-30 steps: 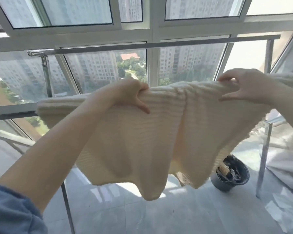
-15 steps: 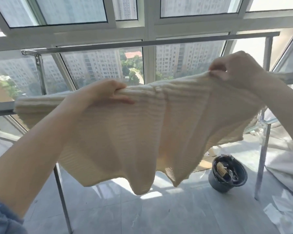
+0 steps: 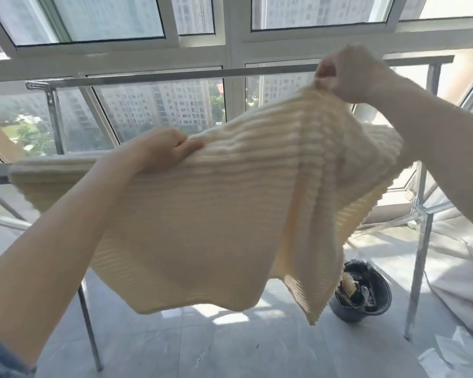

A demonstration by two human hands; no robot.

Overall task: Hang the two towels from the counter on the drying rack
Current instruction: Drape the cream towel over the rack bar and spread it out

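A cream ribbed towel (image 3: 202,214) hangs spread in front of me, its left end lying over the lower bar of the metal drying rack (image 3: 153,77). My left hand (image 3: 161,151) grips the towel's top edge near the middle. My right hand (image 3: 350,75) pinches the towel's right corner and holds it high, level with the rack's top bar. The lower rail is mostly hidden behind the cloth. A second towel is not clearly in view.
Large windows (image 3: 159,110) stand right behind the rack. A dark bucket (image 3: 363,293) with rubbish sits on the grey tiled floor at the right, beside a rack leg (image 3: 418,268). White sheeting (image 3: 464,268) lies at the far right.
My right hand has lifted the towel's right corner upward, from about the lower bar to the top bar's height. My left hand has stayed gripping the top edge and sunk slightly.
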